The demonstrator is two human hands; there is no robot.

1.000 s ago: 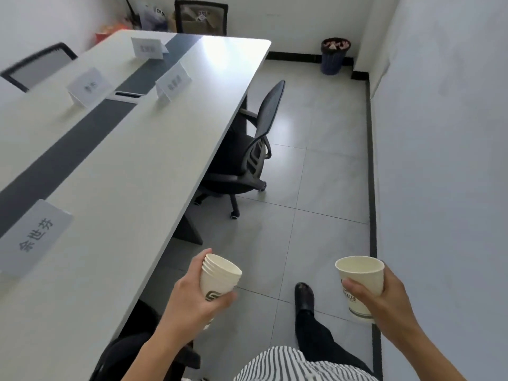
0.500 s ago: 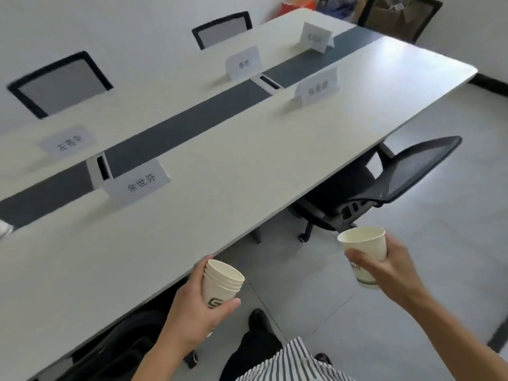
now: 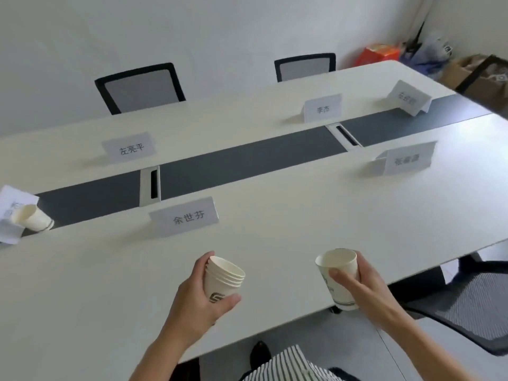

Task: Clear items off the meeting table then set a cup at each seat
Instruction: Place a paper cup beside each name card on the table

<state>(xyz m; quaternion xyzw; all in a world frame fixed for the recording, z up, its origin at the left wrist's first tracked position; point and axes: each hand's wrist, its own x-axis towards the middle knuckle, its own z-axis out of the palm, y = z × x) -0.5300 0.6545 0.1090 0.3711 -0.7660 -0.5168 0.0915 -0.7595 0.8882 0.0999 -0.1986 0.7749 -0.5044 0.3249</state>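
- Paper is the risk: the single cup (image 3: 338,279) in the right hand (image 3: 360,284) is thin-walled, pinched by thumb and fingers around its side, and tilted with its mouth towards the far side. A hard squeeze could dent it, and setting it down at that tilt could let it tip over.
- The cup is held above the near edge of the bench (image 3: 275,243), not resting on it. Released too near the edge, it may drop to the floor beside the mesh chair (image 3: 467,306).
- The left hand (image 3: 200,295) is wrapped around a nested stack of cups (image 3: 224,280), also above the bench. Nested rims stick; pulling one free may drag a second with it, so a seat gets two.
- One lying cup (image 3: 33,221) rests on its side at the far left on the dark centre strip (image 3: 247,160), against a crumpled paper (image 3: 11,213). It could roll if the bench is bumped, and I judge it needs righting or clearing.
- Counts: one loose cup in the right hand, one toppled cup, and a stack showing about four or five rims; I cannot tell exactly.
- Name cards: five standing, the nearest name card (image 3: 185,217) just beyond the hands; the crumpled paper may be a sixth.
- Chairs: two at the far side, one at the near right, part of another at the far end.
- No cup stands upright at any seat yet.
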